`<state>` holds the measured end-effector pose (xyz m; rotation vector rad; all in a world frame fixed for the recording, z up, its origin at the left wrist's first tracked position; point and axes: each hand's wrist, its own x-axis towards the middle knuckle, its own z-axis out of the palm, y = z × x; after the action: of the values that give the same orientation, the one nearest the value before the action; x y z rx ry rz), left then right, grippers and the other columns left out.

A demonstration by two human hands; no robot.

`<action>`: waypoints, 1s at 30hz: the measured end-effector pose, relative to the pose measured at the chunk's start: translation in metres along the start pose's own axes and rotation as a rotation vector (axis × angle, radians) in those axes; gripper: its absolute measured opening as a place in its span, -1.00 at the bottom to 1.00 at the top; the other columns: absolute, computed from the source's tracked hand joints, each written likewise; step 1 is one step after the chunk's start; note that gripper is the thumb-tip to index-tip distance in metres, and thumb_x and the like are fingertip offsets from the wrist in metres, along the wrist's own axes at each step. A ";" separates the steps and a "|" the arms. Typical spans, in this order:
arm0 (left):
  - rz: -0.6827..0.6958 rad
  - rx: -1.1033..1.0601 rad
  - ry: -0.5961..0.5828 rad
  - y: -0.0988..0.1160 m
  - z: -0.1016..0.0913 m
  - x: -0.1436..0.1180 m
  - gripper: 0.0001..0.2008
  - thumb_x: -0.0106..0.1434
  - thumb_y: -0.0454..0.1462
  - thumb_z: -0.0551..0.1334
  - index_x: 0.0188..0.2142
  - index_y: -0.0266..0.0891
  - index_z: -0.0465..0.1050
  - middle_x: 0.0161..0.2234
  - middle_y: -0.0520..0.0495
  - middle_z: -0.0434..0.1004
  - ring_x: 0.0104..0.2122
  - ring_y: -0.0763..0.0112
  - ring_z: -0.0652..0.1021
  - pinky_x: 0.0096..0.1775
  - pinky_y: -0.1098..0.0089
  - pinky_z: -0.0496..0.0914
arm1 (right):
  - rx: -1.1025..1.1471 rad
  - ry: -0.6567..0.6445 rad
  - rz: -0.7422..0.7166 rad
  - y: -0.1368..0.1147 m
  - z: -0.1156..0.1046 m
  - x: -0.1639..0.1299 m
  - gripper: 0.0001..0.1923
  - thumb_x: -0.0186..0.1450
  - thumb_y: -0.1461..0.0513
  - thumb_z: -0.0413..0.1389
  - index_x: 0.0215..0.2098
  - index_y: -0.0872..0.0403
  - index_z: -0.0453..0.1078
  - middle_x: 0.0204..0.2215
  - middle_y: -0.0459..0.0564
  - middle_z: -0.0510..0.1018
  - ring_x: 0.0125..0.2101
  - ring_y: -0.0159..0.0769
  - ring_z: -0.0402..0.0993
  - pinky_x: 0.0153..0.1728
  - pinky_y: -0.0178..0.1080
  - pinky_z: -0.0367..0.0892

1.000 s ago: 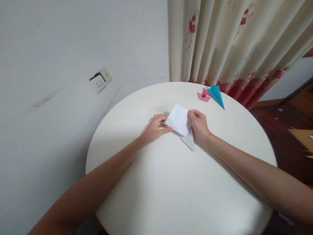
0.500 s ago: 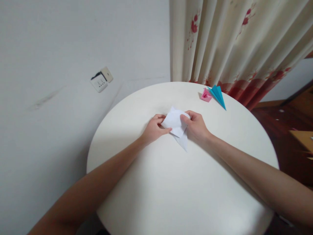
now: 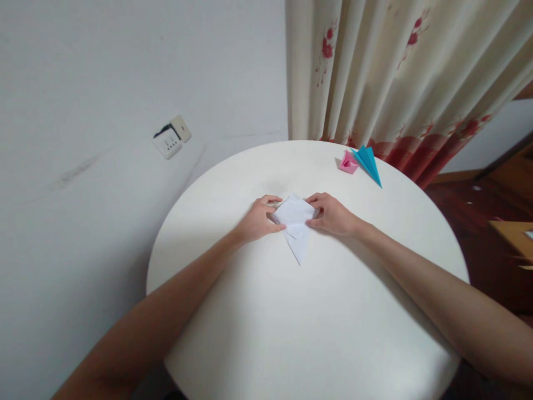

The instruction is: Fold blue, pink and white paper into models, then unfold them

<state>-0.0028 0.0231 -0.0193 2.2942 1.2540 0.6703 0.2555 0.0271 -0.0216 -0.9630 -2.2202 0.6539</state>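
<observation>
A white folded paper (image 3: 296, 222) lies near the middle of the round white counter (image 3: 308, 322), its long point aimed toward the person and its wider folded part lying between the two hands. The left hand (image 3: 259, 219) rests on the counter at the paper's left edge; its fingers (image 3: 272, 200) curl around that edge, the thumb lying along the lower side, so that the hand pinches the paper's left corner. The right hand (image 3: 333, 215) sits at the paper's right edge, palm down, with its fingers (image 3: 313, 199) bent over the upper corner and the thumb pressing against the fold, gripping the paper there too. Both forearms stretch across the counter from the near rim.

At the far right side of the counter, well apart from the hands, a small pink paper piece (image 3: 348, 163) lies touching a blue paper piece (image 3: 368, 162) with a long pointed tip. Behind them hangs a cream curtain (image 3: 395, 72) with red flowers and a red lower band. On the grey wall to the left is a socket (image 3: 170, 138), tilted in this view. A dark wooden floor (image 3: 474, 211) shows at the right.
</observation>
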 end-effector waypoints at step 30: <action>0.178 0.077 -0.091 -0.009 0.000 -0.001 -0.82 0.32 -0.32 0.16 -0.16 -0.15 0.52 0.11 -0.15 0.37 0.18 0.17 0.34 0.24 0.04 0.16 | -0.122 -0.147 -0.214 0.003 -0.010 -0.002 -0.66 0.43 0.06 -0.03 -0.18 0.01 0.55 0.17 0.15 0.35 0.26 -0.01 0.10 0.23 0.12 0.06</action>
<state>-0.0094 0.0268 -0.0247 2.4908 1.0610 0.5785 0.2655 0.0291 -0.0173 -0.7414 -2.4744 0.5104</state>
